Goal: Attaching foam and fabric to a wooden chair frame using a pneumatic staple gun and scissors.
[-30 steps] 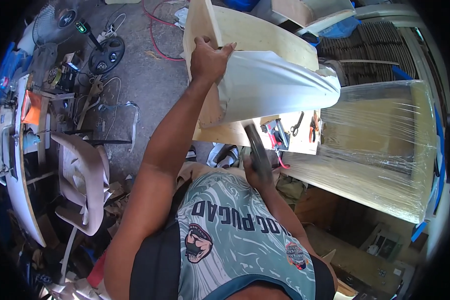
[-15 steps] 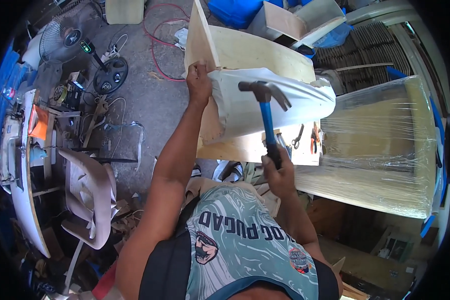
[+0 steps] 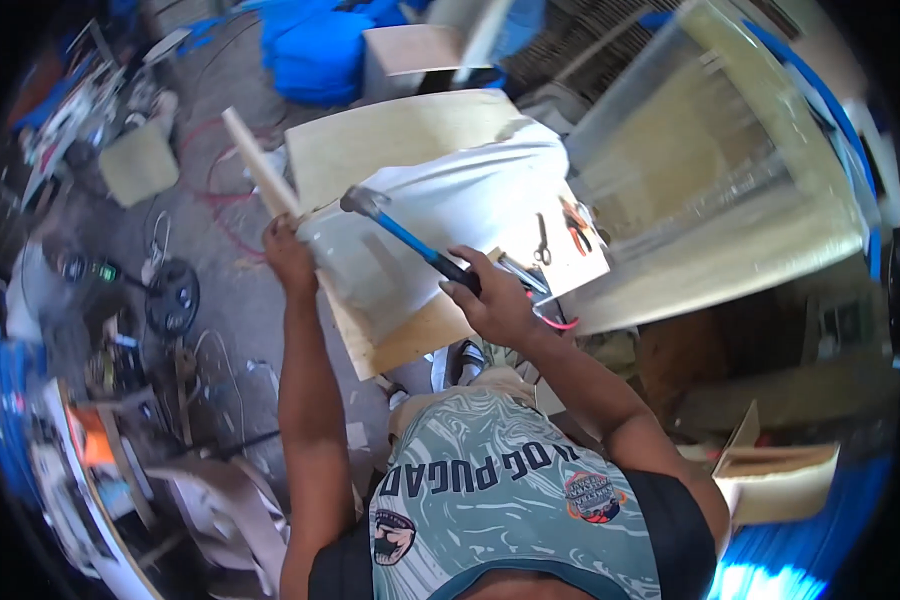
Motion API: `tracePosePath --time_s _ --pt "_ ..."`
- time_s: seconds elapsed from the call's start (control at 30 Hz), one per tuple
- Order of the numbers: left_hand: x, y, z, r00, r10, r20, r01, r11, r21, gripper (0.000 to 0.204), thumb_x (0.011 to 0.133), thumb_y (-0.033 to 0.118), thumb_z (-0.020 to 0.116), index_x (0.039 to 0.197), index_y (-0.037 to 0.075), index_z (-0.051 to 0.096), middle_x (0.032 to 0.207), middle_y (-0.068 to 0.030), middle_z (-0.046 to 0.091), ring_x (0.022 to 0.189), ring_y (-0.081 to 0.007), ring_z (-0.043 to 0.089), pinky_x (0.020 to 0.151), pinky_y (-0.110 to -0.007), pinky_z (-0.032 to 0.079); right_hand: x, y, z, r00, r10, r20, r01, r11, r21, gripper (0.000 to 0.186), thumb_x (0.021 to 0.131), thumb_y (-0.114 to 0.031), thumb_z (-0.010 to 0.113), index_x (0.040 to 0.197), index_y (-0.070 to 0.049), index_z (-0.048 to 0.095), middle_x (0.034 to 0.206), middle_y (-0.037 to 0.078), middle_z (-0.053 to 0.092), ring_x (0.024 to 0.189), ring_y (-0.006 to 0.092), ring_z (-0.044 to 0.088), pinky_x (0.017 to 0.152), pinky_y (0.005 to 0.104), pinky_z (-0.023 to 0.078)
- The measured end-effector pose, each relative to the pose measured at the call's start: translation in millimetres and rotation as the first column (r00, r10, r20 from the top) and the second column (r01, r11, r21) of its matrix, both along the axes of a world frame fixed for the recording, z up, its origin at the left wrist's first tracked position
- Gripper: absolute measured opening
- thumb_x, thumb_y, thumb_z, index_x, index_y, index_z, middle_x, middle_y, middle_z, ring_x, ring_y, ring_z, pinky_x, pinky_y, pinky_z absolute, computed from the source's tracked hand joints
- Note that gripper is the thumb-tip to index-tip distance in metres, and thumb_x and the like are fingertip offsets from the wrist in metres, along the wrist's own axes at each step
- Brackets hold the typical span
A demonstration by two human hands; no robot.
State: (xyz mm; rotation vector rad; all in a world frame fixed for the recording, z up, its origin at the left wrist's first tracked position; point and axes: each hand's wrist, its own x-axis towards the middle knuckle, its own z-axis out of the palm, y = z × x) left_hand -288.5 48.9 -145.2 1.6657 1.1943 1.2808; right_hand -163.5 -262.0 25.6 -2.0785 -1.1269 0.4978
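My right hand (image 3: 498,300) grips the black end of a claw hammer (image 3: 407,238) with a blue shaft. Its head is over the left part of a white-covered piece (image 3: 450,200); I cannot tell whether it touches. At that piece's left end, my left hand (image 3: 290,256) has its fingers closed round the lower end of an upright wooden panel (image 3: 255,160). A curved plywood sheet (image 3: 390,135) rises behind the white cover. On the board's right side, near my right hand, lie black scissors (image 3: 542,240) and red-handled pliers (image 3: 577,228).
A plastic-wrapped padded panel (image 3: 650,190) fills the right side. Blue bundles (image 3: 315,55) and an open wooden box (image 3: 410,42) stand at the back. Leftward on the floor are a round black base (image 3: 172,298) and a red hose (image 3: 215,195); a pale chair shell (image 3: 220,495) is nearer.
The view has turned, shifting the surroundings. My right hand has swung the hammer from upright to leaning left, its head now lower and nearer my left hand. My left hand keeps hold at the panel.
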Motion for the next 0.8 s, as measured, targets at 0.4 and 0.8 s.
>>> tracePosePath --time_s 0.4,0.8 --pt "63.4 -55.6 171.5 0.972 -0.229 0.054 0.185 0.885 0.427 0.021 0.102 0.016 0.058 0.111 -0.003 0.059 0.104 -0.0128 0.063 0.093 -0.0201 0.062 0.084 -0.033 0.052 109.6 -225.7 -223.6 0.618 -0.783 0.071 0.748 0.558 -0.358 0.049 0.088 -0.049 0.067 0.105 -0.003 0.069 0.097 0.024 0.071 0.097 0.0404 0.069 0.083 0.0499 0.052" --pt "189.8 -192.0 139.6 0.434 -0.343 -0.833 0.479 0.871 -0.11 0.031 0.1 0.035 0.058 0.113 0.007 0.062 0.087 -0.017 0.071 0.079 -0.0349 0.071 0.071 -0.045 0.054 324.6 -225.3 -323.5 0.68 -0.733 0.01 0.563 0.513 -0.647 0.045 0.091 -0.037 0.061 0.124 -0.005 0.06 0.113 0.025 0.068 0.108 0.0432 0.065 0.094 0.0527 0.05"
